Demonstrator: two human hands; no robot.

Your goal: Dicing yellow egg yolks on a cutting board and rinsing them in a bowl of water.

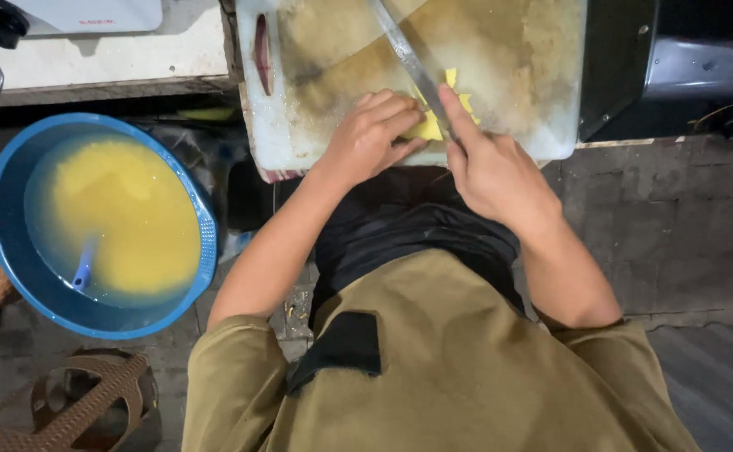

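Head view shows a yellow piece of food lying near the front edge of a stained white cutting board, where it is being sliced. A few thin yellow slices are already cut off and lie just beyond the blade, touching the main piece; what is left uncut is mostly hidden under the fingers, so the remaining amount cannot be judged closely. The left hand is laid flat over the piece with curled fingers pressed down on it, holding it steady. The right hand is closed around the handle of a long knife, with the forefinger stretched along the back of the blade; the blade runs diagonally away toward the far side of the board and its edge is set against the food. The board rests on a surface that continues to the left. Below and to the left, well apart from the board, a blue basin stands on the floor, filled with cloudy yellow liquid, and a blue handle is seen standing in it. Woven baskets are seen at the lower left corner.
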